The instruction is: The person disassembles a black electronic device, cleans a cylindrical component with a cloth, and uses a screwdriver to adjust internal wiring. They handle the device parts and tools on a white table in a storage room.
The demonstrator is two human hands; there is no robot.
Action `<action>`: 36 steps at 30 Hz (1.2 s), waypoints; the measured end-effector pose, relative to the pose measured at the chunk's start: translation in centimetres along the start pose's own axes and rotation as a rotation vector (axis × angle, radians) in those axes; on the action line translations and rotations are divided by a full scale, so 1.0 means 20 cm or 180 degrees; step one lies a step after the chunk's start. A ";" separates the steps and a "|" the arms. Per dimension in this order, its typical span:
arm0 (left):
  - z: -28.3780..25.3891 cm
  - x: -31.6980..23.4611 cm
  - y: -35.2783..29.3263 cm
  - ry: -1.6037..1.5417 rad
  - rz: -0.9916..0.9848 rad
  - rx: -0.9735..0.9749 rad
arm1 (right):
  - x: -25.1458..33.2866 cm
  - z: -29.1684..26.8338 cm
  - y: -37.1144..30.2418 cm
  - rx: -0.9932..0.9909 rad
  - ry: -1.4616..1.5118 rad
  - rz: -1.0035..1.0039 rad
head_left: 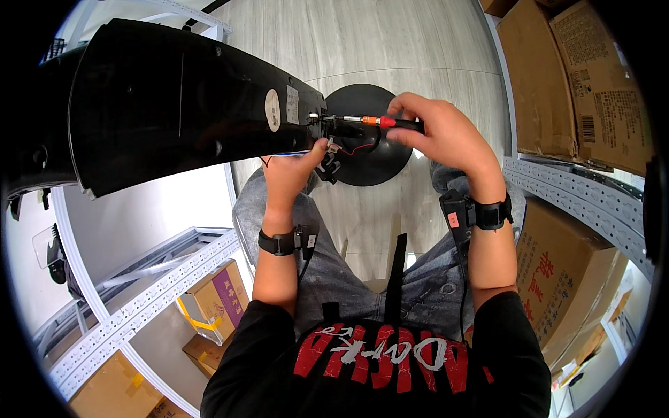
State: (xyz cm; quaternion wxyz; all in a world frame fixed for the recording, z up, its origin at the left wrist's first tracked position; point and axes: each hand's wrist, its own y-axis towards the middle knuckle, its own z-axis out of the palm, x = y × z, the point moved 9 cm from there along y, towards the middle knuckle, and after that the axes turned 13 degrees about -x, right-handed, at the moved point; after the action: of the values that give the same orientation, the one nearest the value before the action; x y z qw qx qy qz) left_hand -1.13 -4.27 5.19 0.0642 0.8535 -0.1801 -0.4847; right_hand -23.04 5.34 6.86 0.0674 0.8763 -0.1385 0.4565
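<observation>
A long, curved black plastic housing (174,111) reaches in from the left, with an oval sticker and a pale label near its narrow end. My left hand (289,174) grips that end from below, thumb up at its edge and the other fingers partly hidden under it. Small fittings and thin red wires (359,148) hang out there, beside my thumb. Between the thumb and fingers of my right hand (442,129) is a screwdriver (376,122) with a black, red and orange handle. Its metal shaft points left, its tip at the fittings on the housing's end.
Below the housing's end, a round black disc (380,164) lies on the grey floor (390,38). Metal shelving (146,306) stands on the left, with cardboard boxes (212,299) on it. More cardboard boxes (536,83) fill the rack (578,188) close by my right arm.
</observation>
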 end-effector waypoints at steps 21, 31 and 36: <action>0.00 -0.04 0.01 -0.0088 -0.0011 0.0071 | 0.01 -0.02 0.00 -0.0296 -0.0281 -0.0588; -0.01 -0.02 0.00 -0.0073 0.0073 -0.0081 | -0.06 0.05 0.00 0.0043 -0.0504 -0.0165; 0.01 -0.02 -0.01 -0.0027 -0.0153 0.0043 | 0.01 0.00 -0.01 -0.0216 -0.0188 -0.0209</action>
State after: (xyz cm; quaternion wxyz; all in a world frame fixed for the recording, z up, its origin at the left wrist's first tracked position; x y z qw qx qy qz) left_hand -1.37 -4.02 5.38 0.0460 0.8560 -0.1630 -0.4885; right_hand -22.96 5.49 7.00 0.1079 0.8906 -0.1271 0.4230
